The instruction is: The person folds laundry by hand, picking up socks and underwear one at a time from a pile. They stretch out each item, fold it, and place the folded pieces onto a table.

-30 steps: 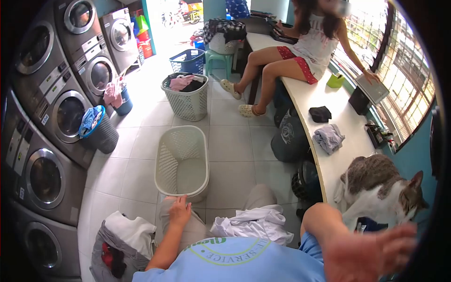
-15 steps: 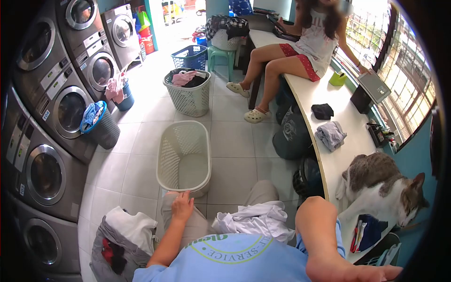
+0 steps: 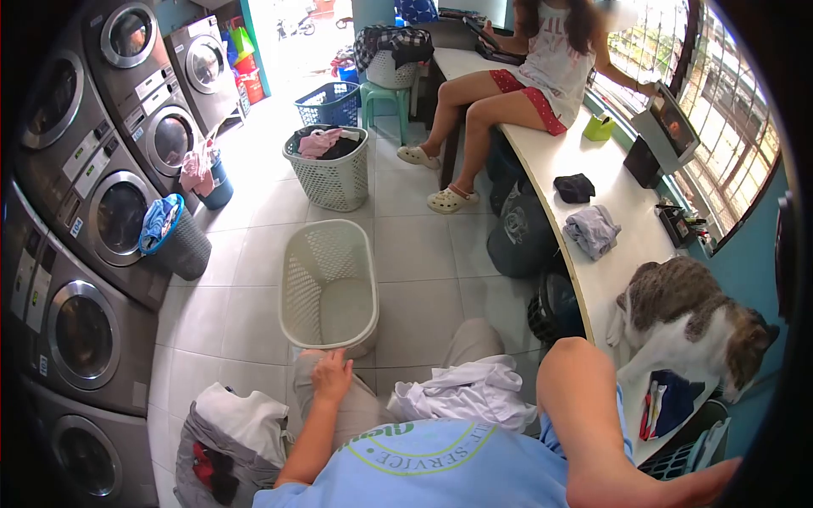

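Note:
My left hand (image 3: 332, 375) rests on my left knee with its fingers apart, close to the near rim of a white plastic basket (image 3: 292, 317) on the floor. White cloth (image 3: 470, 394) lies bunched across my lap. At the lower right edge, part of my right hand (image 3: 720, 481) shows past the bent arm; its fingers are cut off from view. Near that arm, folded dark cloth (image 3: 677, 402) lies at the near end of the counter, next to a grey and white cat (image 3: 686, 317). A grey bag (image 3: 212, 466) with white and red clothes is at my left.
Stacked washing machines (image 3: 85, 330) line the left side. Laundry baskets (image 3: 334, 178) and a blue-rimmed hamper (image 3: 182, 254) stand on the floor. Another person (image 3: 550, 68) sits on the counter (image 3: 584, 288), one hand at a tilted framed object (image 3: 677, 131). Folded clothes (image 3: 593, 230) lie there.
The view has shifted slightly. My right hand has moved further out at the lower right. The other person's framed object has tilted, and the cat's head has turned slightly.

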`<state>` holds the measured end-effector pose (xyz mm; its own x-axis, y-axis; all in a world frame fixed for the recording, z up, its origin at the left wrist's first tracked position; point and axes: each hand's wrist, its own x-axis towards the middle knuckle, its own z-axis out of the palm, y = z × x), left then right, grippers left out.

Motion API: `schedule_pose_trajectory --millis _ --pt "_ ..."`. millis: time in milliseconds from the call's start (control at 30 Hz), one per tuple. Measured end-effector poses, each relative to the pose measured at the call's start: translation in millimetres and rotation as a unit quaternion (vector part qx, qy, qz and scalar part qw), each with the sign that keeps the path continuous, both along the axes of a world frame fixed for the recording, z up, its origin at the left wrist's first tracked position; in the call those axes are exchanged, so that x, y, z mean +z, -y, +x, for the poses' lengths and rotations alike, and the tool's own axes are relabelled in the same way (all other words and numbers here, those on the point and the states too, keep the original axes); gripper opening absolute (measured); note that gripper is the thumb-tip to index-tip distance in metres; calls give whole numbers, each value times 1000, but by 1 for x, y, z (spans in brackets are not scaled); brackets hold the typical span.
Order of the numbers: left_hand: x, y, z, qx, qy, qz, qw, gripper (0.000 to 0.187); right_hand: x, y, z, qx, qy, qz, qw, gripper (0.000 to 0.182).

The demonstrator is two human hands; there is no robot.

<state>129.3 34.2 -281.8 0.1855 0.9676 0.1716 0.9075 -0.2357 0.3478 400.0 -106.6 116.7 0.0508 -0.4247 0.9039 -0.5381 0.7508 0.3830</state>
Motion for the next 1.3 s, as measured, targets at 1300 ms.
schedule_pose_trajectory --millis 1300 --pt "-5 -4 -3 -11 -16 -6 1000 16 14 -53 -7 -209 -262 -37 941 32"
